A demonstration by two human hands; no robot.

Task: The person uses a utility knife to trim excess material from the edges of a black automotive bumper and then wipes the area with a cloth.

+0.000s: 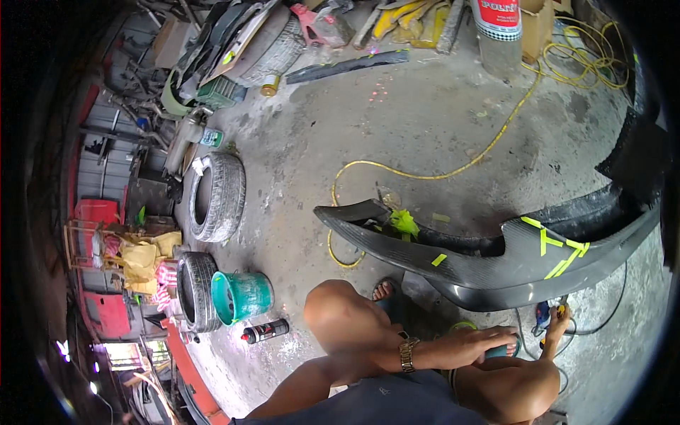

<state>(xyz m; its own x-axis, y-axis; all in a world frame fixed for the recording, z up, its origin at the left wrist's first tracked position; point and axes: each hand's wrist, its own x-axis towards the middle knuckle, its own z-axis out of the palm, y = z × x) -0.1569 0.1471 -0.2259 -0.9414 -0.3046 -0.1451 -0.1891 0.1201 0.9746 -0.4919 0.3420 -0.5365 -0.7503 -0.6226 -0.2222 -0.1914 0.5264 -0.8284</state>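
My left hand [498, 341], with a gold watch at the wrist, reaches across my knees with its fingers loosely stretched out; nothing shows in it. Low on the right, my right hand [558, 324] is closed around a yellow-and-black tool [562, 309] whose kind I cannot make out. A blue corded tool [542, 313] lies beside that hand, partly hidden. In front of my knees is a long black carbon-patterned car bumper [467, 265], with strips of bright yellow-green tape on it. A crumpled wad of the same tape [404, 224] sits at its left part.
A yellow hose [425, 175] winds over the concrete floor behind the bumper. To the left are two tyres [230, 198], a green bucket [251, 296] and a black bottle [265, 331] on its side. Car parts and a red-labelled drum [499, 42] stand at the back.
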